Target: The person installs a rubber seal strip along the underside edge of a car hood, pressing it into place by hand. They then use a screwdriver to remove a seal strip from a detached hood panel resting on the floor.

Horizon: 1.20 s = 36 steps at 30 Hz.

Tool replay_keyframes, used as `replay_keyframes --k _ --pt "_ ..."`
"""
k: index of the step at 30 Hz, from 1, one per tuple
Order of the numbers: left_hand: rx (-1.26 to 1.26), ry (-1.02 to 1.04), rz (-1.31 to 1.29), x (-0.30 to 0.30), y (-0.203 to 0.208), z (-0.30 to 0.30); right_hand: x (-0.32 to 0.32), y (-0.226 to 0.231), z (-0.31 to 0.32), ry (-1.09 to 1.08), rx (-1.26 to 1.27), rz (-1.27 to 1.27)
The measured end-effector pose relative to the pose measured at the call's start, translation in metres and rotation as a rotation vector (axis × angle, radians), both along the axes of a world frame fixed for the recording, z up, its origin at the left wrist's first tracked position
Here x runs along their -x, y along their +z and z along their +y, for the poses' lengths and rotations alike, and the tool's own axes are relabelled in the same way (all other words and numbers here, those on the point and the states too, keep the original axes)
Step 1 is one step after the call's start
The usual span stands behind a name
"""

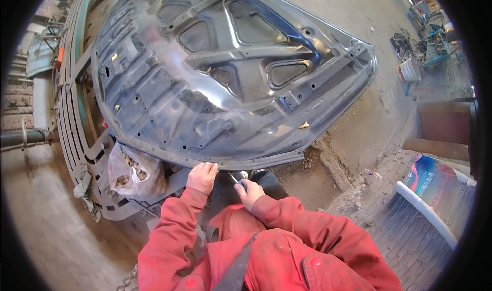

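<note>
A dark car hood (225, 132) lies with its ribbed inner side up in front of me, its near edge just beyond my hands. My left hand (201, 179) is closed at this edge, its fingers pressed together on the metal rim. A little to the right, my right hand (250, 191) is wrapped round what looks like a screwdriver (233, 178). A bit of blue handle shows, and the thin metal shaft points up and left at the underside of the rim. Its tip is hard to make out.
A slotted metal frame (69, 117) runs along the left, under the hood. Beside it hangs a clear plastic bag (136, 175) of brownish lumps. Broken concrete (333, 170) lies at the right, with a white bucket (408, 70) and a printed sheet with a white tube (425, 214) farther off.
</note>
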State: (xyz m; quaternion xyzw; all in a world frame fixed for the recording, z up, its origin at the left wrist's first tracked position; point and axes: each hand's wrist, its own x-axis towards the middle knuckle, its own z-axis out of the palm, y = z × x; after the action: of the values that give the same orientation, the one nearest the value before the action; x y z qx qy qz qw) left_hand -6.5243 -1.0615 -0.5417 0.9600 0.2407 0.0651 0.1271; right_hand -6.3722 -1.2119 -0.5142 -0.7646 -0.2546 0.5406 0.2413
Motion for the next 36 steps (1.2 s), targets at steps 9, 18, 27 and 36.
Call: replay_keyframes --k 9,18,27,36 --pt "0.175 0.027 -0.130 0.009 0.022 0.016 0.006 -0.024 -0.004 -0.009 -0.168 -0.083" --pt "0.891 0.536 -0.257 0.009 -0.020 0.082 0.025 -0.033 -0.022 -0.185 0.052 0.007" --pt "1.681 0.517 -0.486 0.025 -0.044 0.120 0.066 -0.032 -0.008 -0.340 0.090 0.001" --pt "1.586 0.377 -0.395 0.006 -0.005 0.129 0.077 -0.011 0.019 -0.279 0.114 -0.056"
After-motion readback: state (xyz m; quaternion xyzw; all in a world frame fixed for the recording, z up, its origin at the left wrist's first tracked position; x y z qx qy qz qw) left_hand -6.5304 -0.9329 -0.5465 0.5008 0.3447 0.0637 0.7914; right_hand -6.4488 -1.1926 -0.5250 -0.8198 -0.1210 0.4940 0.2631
